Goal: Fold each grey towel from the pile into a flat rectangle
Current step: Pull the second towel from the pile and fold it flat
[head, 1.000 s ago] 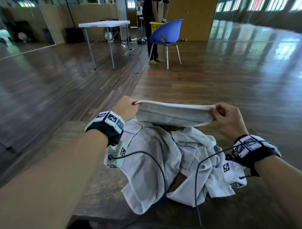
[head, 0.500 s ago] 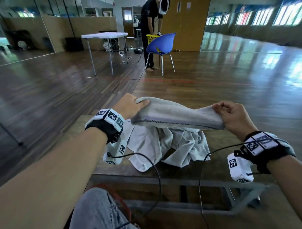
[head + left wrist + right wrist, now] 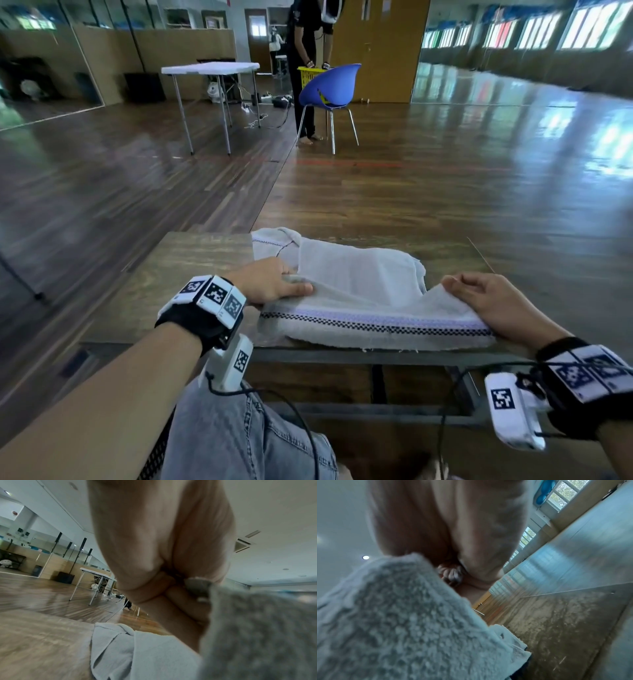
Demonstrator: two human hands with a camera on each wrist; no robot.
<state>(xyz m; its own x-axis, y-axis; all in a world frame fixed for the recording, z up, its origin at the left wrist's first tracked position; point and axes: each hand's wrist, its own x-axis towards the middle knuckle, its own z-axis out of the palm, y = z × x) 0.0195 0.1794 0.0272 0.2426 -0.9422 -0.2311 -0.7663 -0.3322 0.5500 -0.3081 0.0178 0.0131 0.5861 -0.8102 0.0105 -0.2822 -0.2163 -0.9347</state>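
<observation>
A grey towel with a checked purple band lies along the near edge of a low wooden table. My left hand pinches its left corner, thumb on top; in the left wrist view the left hand holds the grey towel between thumb and fingers. My right hand grips the right corner, and the right wrist view shows the right hand curled on the grey towel. The pile of towels lies just behind, partly covered; the pile is beside the left hand.
My knee in jeans is below the table's front edge. A blue chair, a person with a yellow basket and a white folding table stand far off on the wooden floor.
Both hands have lowered the held towel from the air to the near edge of the table, in front of the pile. The head view has tilted down and back.
</observation>
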